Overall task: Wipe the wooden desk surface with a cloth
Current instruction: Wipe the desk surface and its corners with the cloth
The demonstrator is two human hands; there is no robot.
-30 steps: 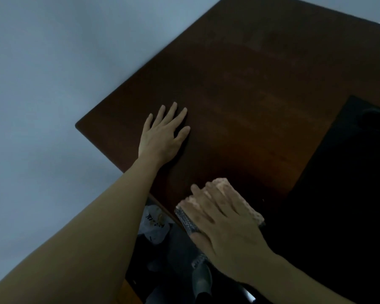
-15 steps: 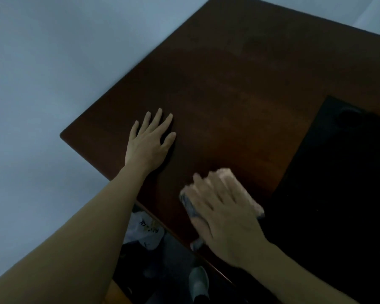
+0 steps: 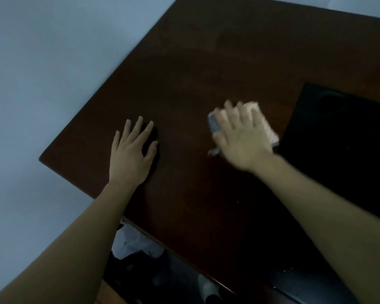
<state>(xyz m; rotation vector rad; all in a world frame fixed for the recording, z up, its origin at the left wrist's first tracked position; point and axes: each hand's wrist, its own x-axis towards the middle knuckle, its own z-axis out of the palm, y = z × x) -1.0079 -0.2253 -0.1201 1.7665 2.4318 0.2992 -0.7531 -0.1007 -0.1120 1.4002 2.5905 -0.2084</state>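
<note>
Flatly, right hand (image 3: 242, 141) presses cloth (image 3: 266, 126) (desk (image 3: 184, 84)).

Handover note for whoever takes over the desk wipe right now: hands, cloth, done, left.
Left hand: open, flat on the desk near its left corner, holding nothing.
Right hand: open, fingers straight, pressing the cloth onto the wood beside the black mat; blurred, so mid-stroke.
Done: cannot tell from the wood which patches are wiped.
Left: probably the far half of the desk and the strip along the mat.
</note>
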